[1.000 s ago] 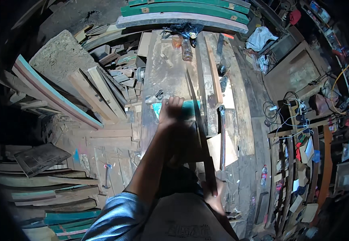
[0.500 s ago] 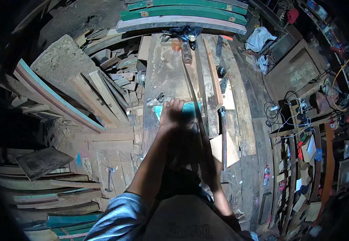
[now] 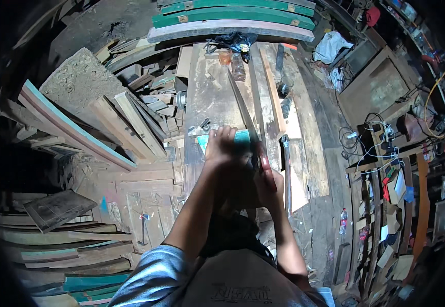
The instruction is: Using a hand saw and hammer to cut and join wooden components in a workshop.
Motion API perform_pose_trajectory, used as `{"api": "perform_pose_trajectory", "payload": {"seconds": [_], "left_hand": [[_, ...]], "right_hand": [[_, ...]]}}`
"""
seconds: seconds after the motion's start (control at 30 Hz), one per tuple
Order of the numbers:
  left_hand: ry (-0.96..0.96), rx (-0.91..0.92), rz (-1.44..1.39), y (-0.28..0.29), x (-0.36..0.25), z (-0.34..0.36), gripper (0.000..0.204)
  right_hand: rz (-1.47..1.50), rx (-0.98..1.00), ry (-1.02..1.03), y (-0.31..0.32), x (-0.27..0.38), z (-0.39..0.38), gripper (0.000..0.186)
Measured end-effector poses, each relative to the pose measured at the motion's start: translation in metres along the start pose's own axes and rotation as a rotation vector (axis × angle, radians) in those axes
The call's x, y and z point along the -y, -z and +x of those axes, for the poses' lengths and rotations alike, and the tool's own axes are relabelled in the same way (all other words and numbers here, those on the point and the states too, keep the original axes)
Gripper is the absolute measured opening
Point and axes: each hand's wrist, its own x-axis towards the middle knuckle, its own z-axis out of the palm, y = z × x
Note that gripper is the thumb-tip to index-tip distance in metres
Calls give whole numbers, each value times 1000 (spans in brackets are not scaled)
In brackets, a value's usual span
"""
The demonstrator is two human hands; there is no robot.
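In my right hand (image 3: 268, 185) is a handsaw (image 3: 243, 108), my fingers closed around its red handle. Its long blade points away from me over the workbench (image 3: 215, 105), along the right side of a teal-painted board (image 3: 242, 138). My left hand (image 3: 220, 145) grips that board at the bench's near edge, fingers bent over its top face. Shadow covers the area below my left hand, so the rest of the board and the exact contact between blade and wood are hidden.
On the bench lie a long wood strip (image 3: 273, 92), glass jars (image 3: 238, 67) and a black plastic bag (image 3: 232, 40). Green-painted beams (image 3: 232, 17) span the far end. Offcuts (image 3: 158, 105) are piled left; a hammer (image 3: 143, 228) lies on the floor; tangled cables (image 3: 381, 134) hang right.
My right hand has moved forward and up toward the bench, carrying the saw with it; its red handle now shows. My left hand stays on the teal board.
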Motion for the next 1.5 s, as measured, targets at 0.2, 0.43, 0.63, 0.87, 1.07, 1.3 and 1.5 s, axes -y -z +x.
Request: {"api": "perform_pose_trajectory", "payload": {"seconds": [0.2, 0.43, 0.63, 0.87, 1.07, 1.3, 1.5], "left_hand": [[42, -129, 51, -23, 11, -10, 79], [47, 126, 200, -41, 34, -1, 87], [13, 202, 44, -1, 3, 3, 106], [114, 206, 97, 9, 2, -1, 103], [57, 224, 78, -3, 9, 3, 103], [14, 59, 55, -25, 26, -4, 82], [45, 160, 30, 8, -7, 1, 65]], "right_hand": [[-588, -86, 196, 14, -42, -110, 11], [-375, -179, 41, 24, -17, -144, 12], [-301, -59, 255, -4, -23, 4, 12], [-753, -100, 334, -2, -40, -78, 19], [-340, -116, 71, 36, -57, -183, 12], [-346, -101, 326, -6, -32, -19, 11], [-108, -105, 178, -16, -17, 47, 24]]}}
